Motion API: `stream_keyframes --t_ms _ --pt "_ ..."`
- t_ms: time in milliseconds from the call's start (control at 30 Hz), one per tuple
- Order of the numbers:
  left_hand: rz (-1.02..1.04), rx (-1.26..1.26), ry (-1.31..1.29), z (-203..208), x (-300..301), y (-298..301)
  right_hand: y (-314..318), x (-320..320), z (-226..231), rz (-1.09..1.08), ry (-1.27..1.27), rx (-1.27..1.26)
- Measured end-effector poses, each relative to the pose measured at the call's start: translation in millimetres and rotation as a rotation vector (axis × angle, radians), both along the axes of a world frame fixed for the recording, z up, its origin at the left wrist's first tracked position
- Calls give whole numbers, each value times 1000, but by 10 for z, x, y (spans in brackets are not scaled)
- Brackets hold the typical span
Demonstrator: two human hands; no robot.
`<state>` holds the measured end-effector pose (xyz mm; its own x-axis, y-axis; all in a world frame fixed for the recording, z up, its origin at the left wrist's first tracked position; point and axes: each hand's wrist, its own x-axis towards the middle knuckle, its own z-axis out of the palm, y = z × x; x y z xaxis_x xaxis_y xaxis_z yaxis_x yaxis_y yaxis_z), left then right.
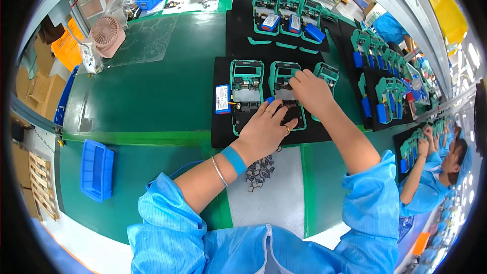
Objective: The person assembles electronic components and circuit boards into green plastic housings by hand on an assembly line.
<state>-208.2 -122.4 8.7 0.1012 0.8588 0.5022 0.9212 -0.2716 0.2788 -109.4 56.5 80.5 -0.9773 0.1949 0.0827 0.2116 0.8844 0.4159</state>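
Observation:
Three green-framed electronic housings lie in a row on a black mat. Across the lower part of the middle housing (285, 73) rests my left hand (264, 127), its fingers spread and its thumb apart. A bit of a blue battery pack (270, 100) shows at its fingertips. My right hand (310, 91) is closed, fingertips together at the right side of the same housing; whatever they pinch is hidden. The left housing (247, 83) has a blue battery pack with a white label (222, 99) beside it, joined by a short wire. My right hand partly covers the right housing (326, 73).
Small dark square parts (259, 173) lie in a pile on a grey sheet before me. A blue bin (97, 170) stands at the left, a pink fan (107, 35) at the far left. More housings (290, 7) lie ahead and to the right. Co-workers sit opposite and at the right.

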Motion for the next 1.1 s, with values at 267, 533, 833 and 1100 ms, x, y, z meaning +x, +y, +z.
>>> stream_keyframes --t_ms 267,533,833,1100 --pt "27 -22 -56 -66 -36 -17 -665 191 44 -29 535 -429" --pt "14 -16 -55 -35 -13 -6 -1780 903 -310 -136 384 -727" --pt "20 -5 -45 -33 -68 -57 -1677 958 -360 66 206 -499" --pt "-102 77 -84 339 -22 270 -1679 809 -326 117 -51 -383"
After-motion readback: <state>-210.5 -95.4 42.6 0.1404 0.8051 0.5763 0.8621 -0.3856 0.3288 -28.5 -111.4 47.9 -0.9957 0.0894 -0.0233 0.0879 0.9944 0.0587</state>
